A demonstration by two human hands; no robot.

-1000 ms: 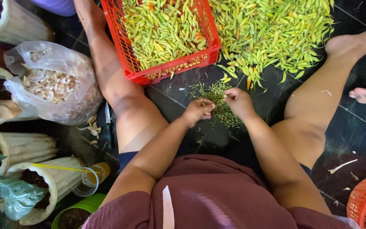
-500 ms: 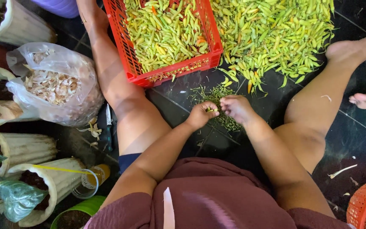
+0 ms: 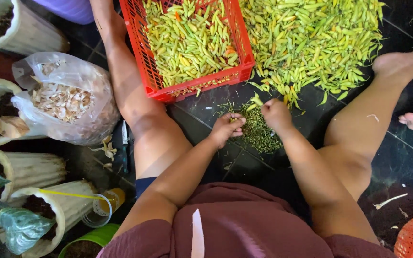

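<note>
Red crate (image 3: pixel 161 81) of chillies (image 3: pixel 192 43) (yellow-green)

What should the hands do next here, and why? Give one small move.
Probably drop the stem onto the stem pile and toss the chili into the red crate: the left hand and right hand pinch a green chili above that pile.

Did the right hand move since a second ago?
Yes. The right hand went up from the stem pile toward the loose peppers on the floor.
</note>
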